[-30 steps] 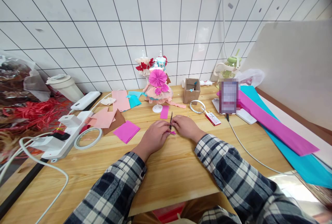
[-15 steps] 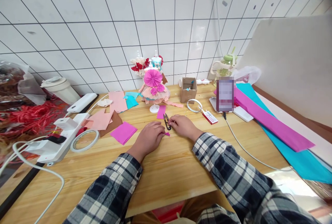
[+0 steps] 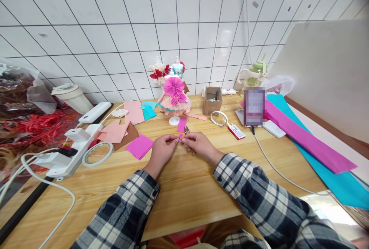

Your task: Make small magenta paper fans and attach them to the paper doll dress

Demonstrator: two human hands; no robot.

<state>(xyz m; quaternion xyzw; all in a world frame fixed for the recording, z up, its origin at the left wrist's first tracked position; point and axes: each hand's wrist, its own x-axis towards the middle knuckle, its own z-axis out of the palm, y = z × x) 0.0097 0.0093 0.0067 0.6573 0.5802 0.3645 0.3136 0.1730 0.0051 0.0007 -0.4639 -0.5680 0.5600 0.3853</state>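
Observation:
My left hand (image 3: 164,151) and my right hand (image 3: 200,146) meet above the table, both closed in a pinch on a small magenta paper piece (image 3: 180,136). Its exact shape is mostly hidden by my fingertips. Just beyond my right fingers lie small thread snips (image 3: 186,129), their handles covered by that hand. A magenta paper strip (image 3: 181,124) rests beside the snips, near a white disc (image 3: 174,120). Left of my left hand is a stack of magenta paper squares (image 3: 139,146). Behind stands a dress-form figure (image 3: 174,101) with a pink paper skirt and magenta rosettes.
A cardboard box (image 3: 212,107), a tape roll (image 3: 219,118) and a phone (image 3: 254,107) stand toward the back right. Long magenta paper (image 3: 308,137) lies at right. Another tape roll (image 3: 98,154) and a power strip (image 3: 76,153) with cables are at left.
Both hands have come together, lifting the small magenta piece off the table between the fingertips. My right fingers have moved away from the snips' handles. The view has shifted slightly left.

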